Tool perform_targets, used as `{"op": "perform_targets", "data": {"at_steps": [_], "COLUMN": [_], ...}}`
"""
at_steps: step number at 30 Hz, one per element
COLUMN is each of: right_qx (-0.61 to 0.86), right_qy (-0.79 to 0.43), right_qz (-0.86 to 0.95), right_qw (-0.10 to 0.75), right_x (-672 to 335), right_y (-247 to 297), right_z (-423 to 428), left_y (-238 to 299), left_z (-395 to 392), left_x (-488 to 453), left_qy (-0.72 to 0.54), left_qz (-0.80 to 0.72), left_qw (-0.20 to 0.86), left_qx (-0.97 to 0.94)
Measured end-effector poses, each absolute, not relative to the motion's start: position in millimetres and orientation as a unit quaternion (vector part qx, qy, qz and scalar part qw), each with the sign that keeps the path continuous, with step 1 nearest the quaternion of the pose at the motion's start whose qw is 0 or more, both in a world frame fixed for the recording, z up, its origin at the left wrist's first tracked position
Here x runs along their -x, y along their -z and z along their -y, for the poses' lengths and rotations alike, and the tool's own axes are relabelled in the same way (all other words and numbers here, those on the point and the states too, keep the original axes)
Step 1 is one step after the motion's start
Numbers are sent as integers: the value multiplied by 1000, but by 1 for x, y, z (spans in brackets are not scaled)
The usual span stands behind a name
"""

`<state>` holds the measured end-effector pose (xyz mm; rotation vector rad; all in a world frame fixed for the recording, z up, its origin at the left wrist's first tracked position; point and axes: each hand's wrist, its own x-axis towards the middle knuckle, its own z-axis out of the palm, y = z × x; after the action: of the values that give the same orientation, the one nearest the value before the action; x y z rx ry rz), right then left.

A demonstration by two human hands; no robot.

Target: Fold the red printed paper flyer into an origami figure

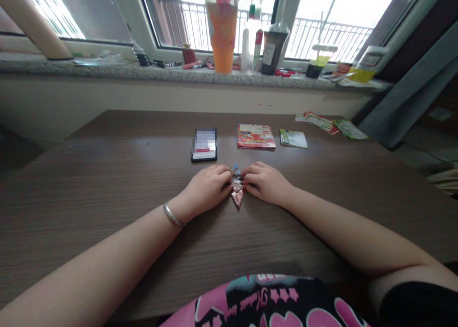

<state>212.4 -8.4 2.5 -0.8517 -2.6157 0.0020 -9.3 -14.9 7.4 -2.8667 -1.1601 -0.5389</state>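
Observation:
A small folded piece of printed paper (237, 198), pointed at its near end, lies on the brown table (107, 184) in front of me. From its left edge my left hand (211, 184) grips it with bent fingers; a silver bangle circles that wrist. On the opposite edge my right hand (266, 183) pinches the paper with thumb and fingers. Both hands rest low at the tabletop, and their fingertips partly cover the paper's sides. Beyond the left hand lies a phone (204, 145) with a blurred screen.
A stack of red printed leaflets (256, 137) and a smaller green-white stack (293, 139) lie past my hands. More leaflets (320, 122) are spread at the far right. On the windowsill (118, 71) stand an orange cup (222, 36), a dark cup (274, 50) and several bottles.

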Motion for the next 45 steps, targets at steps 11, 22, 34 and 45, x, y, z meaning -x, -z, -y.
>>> {"op": "perform_targets", "data": {"at_steps": [11, 22, 34, 45], "right_qx": [344, 360, 404, 417], "right_qy": [-66, -94, -95, -135], "right_qz": [913, 901, 877, 862], "right_qw": [210, 224, 241, 256], "right_x": [-210, -208, -208, -208], "right_y": [-1, 1, 7, 8], "right_z": [6, 6, -1, -3], "left_y": [0, -5, 0, 0], "left_z": [16, 18, 14, 13], "left_x": [12, 11, 10, 10], "left_qy": [165, 178, 197, 223], "left_qz": [435, 437, 488, 473], "left_qw": [-10, -48, -62, -103], "left_qx": [885, 881, 848, 846]}}
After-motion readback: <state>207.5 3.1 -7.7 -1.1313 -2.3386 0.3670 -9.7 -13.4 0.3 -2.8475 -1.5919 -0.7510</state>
